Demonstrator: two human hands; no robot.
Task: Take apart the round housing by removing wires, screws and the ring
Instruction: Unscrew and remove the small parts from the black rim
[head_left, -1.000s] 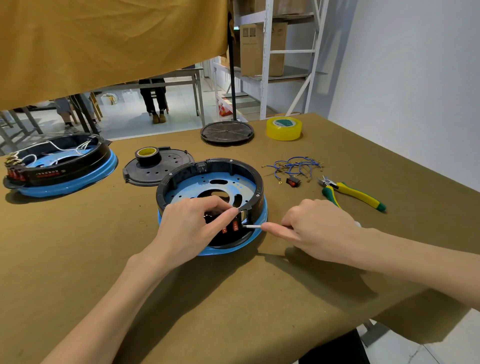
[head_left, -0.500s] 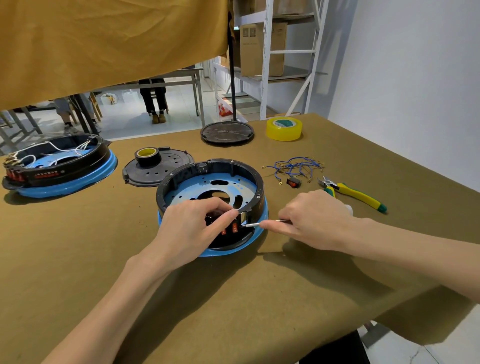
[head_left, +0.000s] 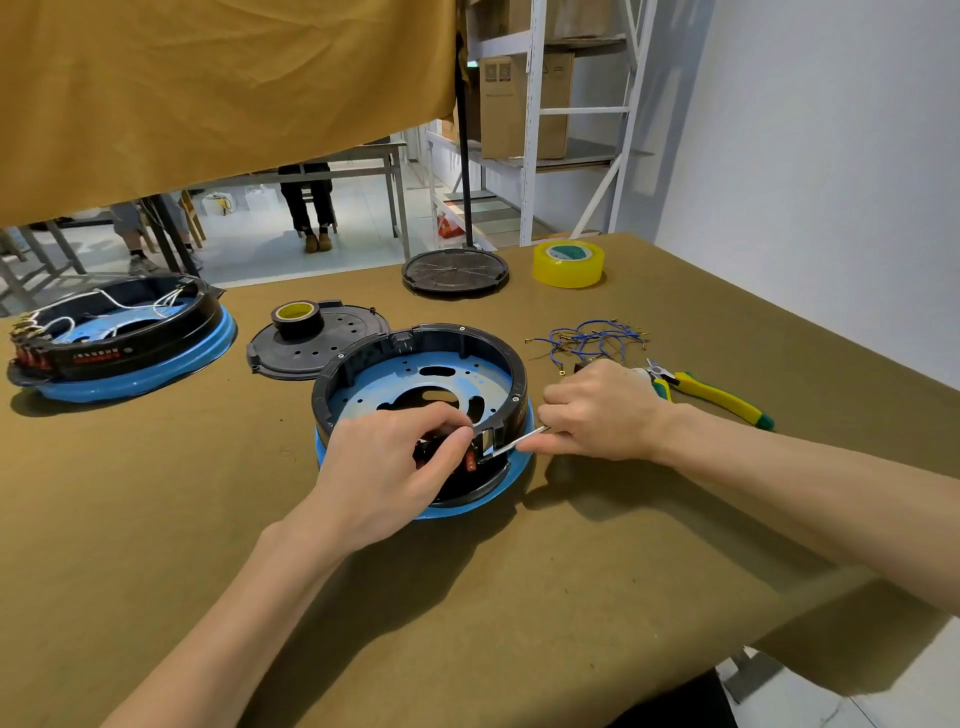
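The round housing (head_left: 415, 374), a black ring on a blue base, sits mid-table in the head view. My left hand (head_left: 384, 467) rests over its near rim, thumb and forefinger pinching the rim beside the red switches (head_left: 470, 460). My right hand (head_left: 597, 410) grips a thin metal tool (head_left: 514, 441) whose tip pokes into the rim slot next to the switches. The tool's handle is hidden inside my fist.
A second housing (head_left: 119, 338) with white wires stands at far left. A black lid (head_left: 317, 345) carrying a tape roll lies behind. Loose blue wires (head_left: 587, 338), yellow-green pliers (head_left: 711, 395), yellow tape (head_left: 568, 263) and a round black disc (head_left: 455, 271) lie to the right and back.
My right hand has moved up and to the left toward the housing, angling the tool's tip down into the rim slot. My left hand has stayed on the rim.
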